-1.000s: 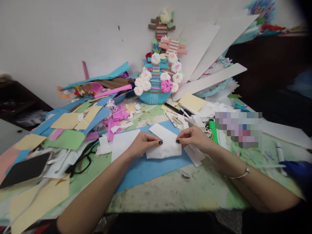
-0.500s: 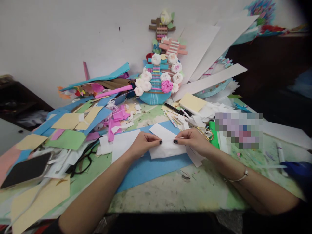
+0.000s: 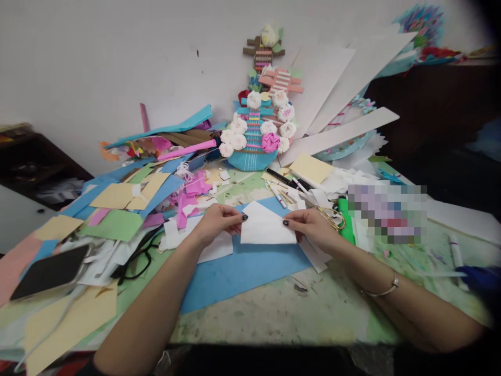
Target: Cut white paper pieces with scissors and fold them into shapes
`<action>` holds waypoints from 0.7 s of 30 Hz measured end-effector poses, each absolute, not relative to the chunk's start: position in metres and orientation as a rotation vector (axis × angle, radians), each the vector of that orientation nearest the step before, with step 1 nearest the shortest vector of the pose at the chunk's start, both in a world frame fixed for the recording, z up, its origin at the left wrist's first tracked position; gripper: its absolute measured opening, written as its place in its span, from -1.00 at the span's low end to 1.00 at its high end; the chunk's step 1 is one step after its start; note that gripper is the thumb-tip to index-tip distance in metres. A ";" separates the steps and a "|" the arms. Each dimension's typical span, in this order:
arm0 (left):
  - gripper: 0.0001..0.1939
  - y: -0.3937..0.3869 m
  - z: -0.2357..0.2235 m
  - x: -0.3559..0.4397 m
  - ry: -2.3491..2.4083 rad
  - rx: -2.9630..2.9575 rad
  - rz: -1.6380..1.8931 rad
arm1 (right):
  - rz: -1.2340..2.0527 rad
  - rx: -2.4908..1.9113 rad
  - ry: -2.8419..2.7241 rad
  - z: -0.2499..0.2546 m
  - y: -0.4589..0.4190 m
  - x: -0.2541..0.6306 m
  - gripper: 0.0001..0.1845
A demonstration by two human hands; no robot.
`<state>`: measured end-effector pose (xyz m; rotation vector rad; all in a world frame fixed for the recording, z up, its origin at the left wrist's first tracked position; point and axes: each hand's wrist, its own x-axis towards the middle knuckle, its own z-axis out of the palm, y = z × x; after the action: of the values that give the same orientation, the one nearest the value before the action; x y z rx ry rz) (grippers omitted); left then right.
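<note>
A piece of white paper (image 3: pixel 266 227) is held up between my two hands over the middle of the table. Its upper edge slants to a peak and its lower edge is straight. My left hand (image 3: pixel 221 223) pinches its left edge between thumb and fingers. On the opposite edge, my right hand (image 3: pixel 309 225) grips it the same way. Beneath lies a large blue sheet (image 3: pixel 250 277). Another white sheet (image 3: pixel 215 249) rests on the blue one under my left hand, and a white strip (image 3: pixel 315 255) pokes out below my right hand.
Gold-handled scissors (image 3: pixel 332 218) and a green item (image 3: pixel 346 222) lie right of my right hand. Black glasses (image 3: pixel 136 263) and a phone (image 3: pixel 50 272) are at left among coloured paper. Flower-decorated paper instruments (image 3: pixel 254 136) lean on the wall; pens (image 3: pixel 277 193) lie before them.
The white paper was lying low with a fold across it, fingers close together at its middle. Now it is lifted and flat, and my hands have spread to its two side edges.
</note>
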<state>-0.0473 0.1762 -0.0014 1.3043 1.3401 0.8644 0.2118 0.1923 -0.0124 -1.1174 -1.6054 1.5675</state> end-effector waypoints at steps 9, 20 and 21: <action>-0.67 0.198 -0.014 -0.080 1.670 1.496 1.180 | 1.625 -1.081 -1.346 -0.032 0.193 0.197 -0.83; -0.83 0.198 -0.014 -0.115 1.969 1.754 0.689 | 1.514 -1.201 -1.457 -0.018 0.189 0.205 -0.60; -0.85 0.198 -0.015 -0.116 1.963 1.752 0.673 | 1.472 -1.208 -1.470 -0.017 0.189 0.206 -0.62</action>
<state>-0.1156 0.1979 -0.0146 1.7524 1.9631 0.6733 0.2063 0.1894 -0.0172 -1.2080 -1.4703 1.4716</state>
